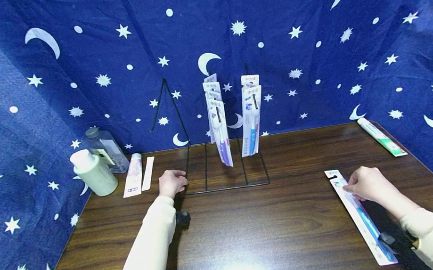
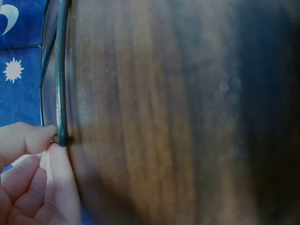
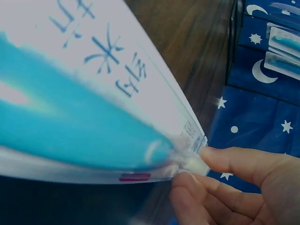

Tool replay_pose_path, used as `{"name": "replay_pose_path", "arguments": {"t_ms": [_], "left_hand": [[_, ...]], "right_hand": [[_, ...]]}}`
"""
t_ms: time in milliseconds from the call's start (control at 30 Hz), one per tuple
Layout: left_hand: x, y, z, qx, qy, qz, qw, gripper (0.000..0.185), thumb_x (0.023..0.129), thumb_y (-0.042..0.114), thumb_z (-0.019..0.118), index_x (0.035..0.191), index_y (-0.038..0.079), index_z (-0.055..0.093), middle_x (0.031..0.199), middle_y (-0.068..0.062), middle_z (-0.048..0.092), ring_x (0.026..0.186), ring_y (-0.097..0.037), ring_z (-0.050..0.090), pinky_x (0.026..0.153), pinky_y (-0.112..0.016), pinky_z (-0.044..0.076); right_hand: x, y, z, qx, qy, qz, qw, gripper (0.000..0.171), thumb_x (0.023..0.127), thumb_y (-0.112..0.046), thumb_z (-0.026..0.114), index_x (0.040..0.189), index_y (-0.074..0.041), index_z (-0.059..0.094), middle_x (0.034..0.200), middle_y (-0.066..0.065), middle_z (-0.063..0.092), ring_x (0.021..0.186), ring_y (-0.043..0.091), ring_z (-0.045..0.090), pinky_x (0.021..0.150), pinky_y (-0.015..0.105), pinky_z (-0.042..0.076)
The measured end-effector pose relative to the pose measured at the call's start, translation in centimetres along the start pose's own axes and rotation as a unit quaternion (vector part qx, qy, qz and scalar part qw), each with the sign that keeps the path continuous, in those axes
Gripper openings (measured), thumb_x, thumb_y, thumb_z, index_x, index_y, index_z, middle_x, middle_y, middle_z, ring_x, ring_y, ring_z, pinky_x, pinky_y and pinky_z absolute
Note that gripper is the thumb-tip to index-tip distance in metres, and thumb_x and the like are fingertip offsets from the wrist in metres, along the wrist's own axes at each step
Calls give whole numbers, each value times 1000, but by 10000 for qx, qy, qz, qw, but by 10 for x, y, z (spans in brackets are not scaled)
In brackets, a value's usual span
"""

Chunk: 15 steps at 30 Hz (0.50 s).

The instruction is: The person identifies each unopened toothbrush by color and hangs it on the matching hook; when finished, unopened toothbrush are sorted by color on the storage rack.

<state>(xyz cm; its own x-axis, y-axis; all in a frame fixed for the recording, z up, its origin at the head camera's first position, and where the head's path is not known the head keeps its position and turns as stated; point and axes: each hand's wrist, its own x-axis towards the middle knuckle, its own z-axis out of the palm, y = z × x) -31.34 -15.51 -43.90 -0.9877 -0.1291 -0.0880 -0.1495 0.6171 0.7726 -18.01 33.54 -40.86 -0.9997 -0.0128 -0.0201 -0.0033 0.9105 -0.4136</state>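
Note:
My right hand (image 1: 368, 183) pinches a packaged blue toothbrush (image 1: 364, 220) near the head end of its pack, at the right of the table. In the right wrist view the blue handle (image 3: 79, 112) shows large under clear plastic on a white card. My left hand (image 1: 173, 183) pinches the front left corner of a black wire display rack (image 1: 229, 188), its thumb and forefinger on the wire rod (image 2: 61, 79) in the left wrist view. Purple toothbrush packs (image 1: 222, 138) hang on one hook of the rack, blue toothbrush packs (image 1: 250, 122) on another.
At the back left stand a white bottle (image 1: 96, 174) and a clear bottle (image 1: 109, 148). Beside them lie a pale tube (image 1: 134, 175) and a narrow white strip (image 1: 148, 173). A green and white toothpaste tube (image 1: 382, 136) lies at the back right. Blue star-patterned cloth (image 1: 292, 46) surrounds the table.

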Motion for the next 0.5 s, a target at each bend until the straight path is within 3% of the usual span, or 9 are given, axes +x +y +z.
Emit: {"name": "replay_pose_path", "arguments": {"t_ms": [267,500], "left_hand": [[-1,0,0,37,27,66,10000,29,76,-3,54,101,-5,70,85,-19,70,50,-6,58,50,-19,57],[-1,-1,0,13,18,107,9999,29,75,-3,54,100,-6,70,84,-19,70,51,-7,59,50,-20,57]], "right_hand": [[0,-6,-8,-106,555,-186,9982,19,80,-15,68,66,-2,66,47,-2,59,45,11,54,46,33,45],[-3,-9,-12,-175,1496,-442,9876,18,77,-15,70,67,-1,67,49,-2,58,49,16,53,43,34,40]]}}
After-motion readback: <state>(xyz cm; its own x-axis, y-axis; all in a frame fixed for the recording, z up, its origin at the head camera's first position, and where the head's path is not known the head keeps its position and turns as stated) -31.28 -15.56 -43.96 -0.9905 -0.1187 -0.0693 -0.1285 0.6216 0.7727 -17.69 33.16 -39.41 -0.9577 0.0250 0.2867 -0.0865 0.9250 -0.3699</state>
